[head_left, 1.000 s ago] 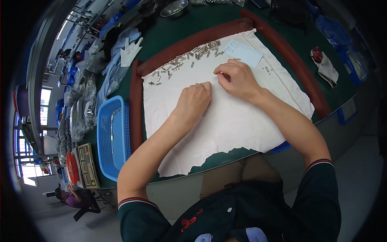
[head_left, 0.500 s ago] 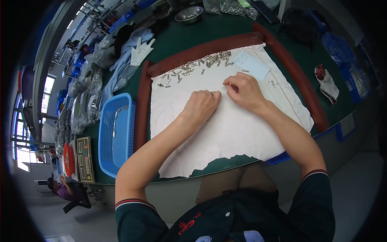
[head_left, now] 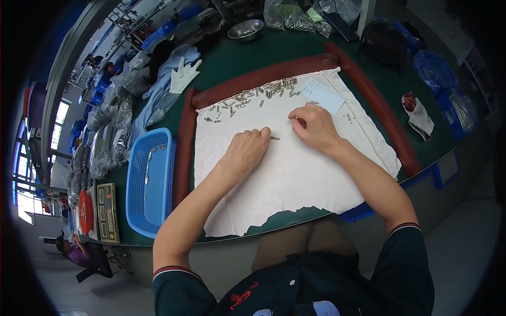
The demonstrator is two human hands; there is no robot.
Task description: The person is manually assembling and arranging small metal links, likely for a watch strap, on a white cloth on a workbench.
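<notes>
Two hands on white cloth (head_left: 295,174): left hand (head_left: 246,150) fingers curled, touching small metal pin (head_left: 275,138); right hand (head_left: 311,125) pinching something tiny, far side pins pile (head_left: 258,95).

Both hands, left hand (head_left: 246,150) and right hand (head_left: 312,126), rested curled on a white cloth (head_left: 295,179) beside one small metal pin (head_left: 275,138).

White cloth (head_left: 295,179) lies bare and open below and between the left hand (head_left: 245,150) and right hand (head_left: 312,126). Scattered small metal pins (head_left: 253,97) crowd its far edge, beside a pale paper slip (head_left: 321,95). Dark red padded border (head_left: 253,79) walls the top and sides. Blue plastic basket (head_left: 150,181) blocks the left on the green table (head_left: 237,52).
</notes>
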